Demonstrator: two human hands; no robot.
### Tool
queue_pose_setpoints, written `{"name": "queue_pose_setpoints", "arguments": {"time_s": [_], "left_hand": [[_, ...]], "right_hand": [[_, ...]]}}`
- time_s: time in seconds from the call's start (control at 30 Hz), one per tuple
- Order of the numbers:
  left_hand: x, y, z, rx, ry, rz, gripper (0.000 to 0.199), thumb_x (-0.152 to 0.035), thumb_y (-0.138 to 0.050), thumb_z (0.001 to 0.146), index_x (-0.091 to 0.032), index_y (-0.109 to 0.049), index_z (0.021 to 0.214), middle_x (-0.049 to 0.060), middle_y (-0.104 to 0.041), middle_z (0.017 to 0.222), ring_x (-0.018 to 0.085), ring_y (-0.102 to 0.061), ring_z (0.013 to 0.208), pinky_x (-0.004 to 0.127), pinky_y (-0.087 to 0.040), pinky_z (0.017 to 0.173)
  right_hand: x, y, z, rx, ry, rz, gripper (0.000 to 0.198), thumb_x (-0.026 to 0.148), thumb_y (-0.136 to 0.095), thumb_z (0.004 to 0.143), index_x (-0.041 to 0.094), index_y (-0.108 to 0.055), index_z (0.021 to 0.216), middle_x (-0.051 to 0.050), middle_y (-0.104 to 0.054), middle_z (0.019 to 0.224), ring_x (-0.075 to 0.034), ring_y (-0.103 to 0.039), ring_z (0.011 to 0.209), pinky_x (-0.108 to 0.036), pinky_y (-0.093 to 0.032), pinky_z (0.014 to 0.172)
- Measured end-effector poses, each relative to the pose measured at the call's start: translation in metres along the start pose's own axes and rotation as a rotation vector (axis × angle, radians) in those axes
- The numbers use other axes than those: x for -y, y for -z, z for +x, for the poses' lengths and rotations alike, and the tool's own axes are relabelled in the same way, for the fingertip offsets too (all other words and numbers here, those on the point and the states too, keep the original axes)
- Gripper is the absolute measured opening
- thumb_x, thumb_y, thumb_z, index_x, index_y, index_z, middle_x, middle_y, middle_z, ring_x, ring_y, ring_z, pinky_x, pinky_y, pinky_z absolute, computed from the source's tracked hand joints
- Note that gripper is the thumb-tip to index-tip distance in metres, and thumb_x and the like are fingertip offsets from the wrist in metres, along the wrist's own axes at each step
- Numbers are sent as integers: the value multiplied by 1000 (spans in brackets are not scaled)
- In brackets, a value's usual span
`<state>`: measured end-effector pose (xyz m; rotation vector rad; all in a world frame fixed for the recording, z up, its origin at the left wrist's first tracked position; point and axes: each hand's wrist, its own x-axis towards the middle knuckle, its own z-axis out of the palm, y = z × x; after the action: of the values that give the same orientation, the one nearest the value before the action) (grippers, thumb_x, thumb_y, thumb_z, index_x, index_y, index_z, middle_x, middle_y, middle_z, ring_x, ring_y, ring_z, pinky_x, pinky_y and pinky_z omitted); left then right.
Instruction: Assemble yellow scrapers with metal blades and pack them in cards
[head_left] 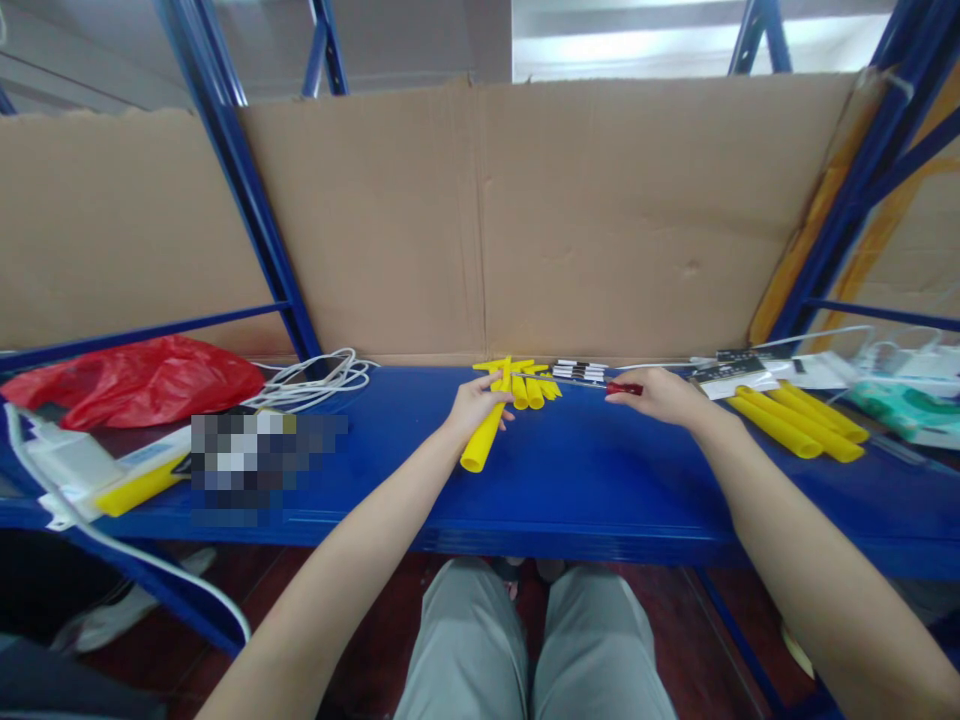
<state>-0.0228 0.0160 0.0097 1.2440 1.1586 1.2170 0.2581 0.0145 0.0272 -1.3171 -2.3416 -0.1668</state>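
My left hand is closed round a yellow plastic tube, its open end tilted down toward me. Crosswise yellow pieces show at the tube's far end. In my right hand is a screwdriver with a red handle. Its thin metal shaft points left toward the far part of the tube; whether the tip touches it I cannot tell. Just behind my left hand lie several short yellow tubes and small yellow pieces. Black-and-white striped strips lie between my hands.
More yellow tubes lie on the blue table at right, near white packets. A red plastic bag, white cable and white power adapter are at left, beside a pixelated patch. Cardboard stands along the back.
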Motion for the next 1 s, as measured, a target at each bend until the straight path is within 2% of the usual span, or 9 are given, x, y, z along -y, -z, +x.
{"name": "queue_pose_setpoints", "arguments": {"time_s": [0.1, 0.27, 0.4, 0.57, 0.67, 0.77, 0.9, 1.0], "left_hand": [[-1, 1, 0, -17, 15, 6, 69, 1, -62, 71, -10, -44, 137, 2, -66, 62, 11, -58, 42, 20, -42, 39], [0, 1, 0, -4, 34, 25, 70, 1, -62, 71, -8, -42, 138, 2, -65, 59, 12, -58, 41, 20, -42, 38], [1, 1, 1, 1, 34, 36, 69, 0, -62, 71, -9, -43, 137, 2, -66, 61, 11, -58, 41, 19, -42, 38], [-2, 1, -3, -9, 38, 32, 68, 1, -61, 71, -10, -44, 137, 2, -66, 63, 11, -59, 42, 19, -43, 39], [-5, 0, -7, -14, 54, 39, 68, 2, -61, 72, -10, -44, 137, 2, -66, 63, 11, -58, 42, 20, -44, 40], [-8, -2, -9, -17, 69, 52, 66, 3, -60, 72, -9, -45, 136, 2, -65, 60, 11, -57, 41, 20, -44, 40], [-9, -3, -10, -33, 65, 58, 63, 3, -59, 72, -9, -48, 133, 1, -64, 59, 11, -57, 40, 20, -43, 39], [-7, -3, -8, -56, 64, 60, 65, 2, -59, 72, -8, -47, 135, 2, -64, 60, 11, -57, 41, 20, -44, 39]], "right_hand": [[3, -2, 0, 31, -33, 26, 23, 41, -51, 82, 21, -56, 72, -5, -66, 70, -18, -59, 62, -26, -38, 56], [0, -8, -1, -61, -90, -25, 14, 29, -61, 72, 22, -51, 79, -2, -63, 68, -16, -56, 56, -24, -36, 53], [1, -8, -8, -92, -56, -46, 13, 34, -59, 76, 22, -54, 75, -3, -65, 70, -17, -57, 59, -25, -37, 55], [4, -11, -11, -9, -64, 84, 20, 38, -50, 83, 21, -60, 78, -6, -69, 76, -18, -61, 66, -27, -41, 58], [1, -16, -9, -29, -68, 115, 16, 36, -59, 76, 21, -56, 79, -4, -67, 74, -17, -60, 62, -26, -41, 56], [-1, -20, -8, -60, -99, 43, 14, 30, -63, 72, 22, -52, 78, -2, -65, 68, -15, -56, 56, -24, -37, 51], [2, -18, -8, -88, -93, -30, 13, 35, -58, 78, 22, -55, 77, -4, -66, 73, -17, -59, 62, -25, -37, 54], [5, -18, -8, -41, -69, 1, 20, 38, -51, 83, 22, -60, 76, -5, -68, 76, -19, -60, 66, -27, -39, 57]]}}
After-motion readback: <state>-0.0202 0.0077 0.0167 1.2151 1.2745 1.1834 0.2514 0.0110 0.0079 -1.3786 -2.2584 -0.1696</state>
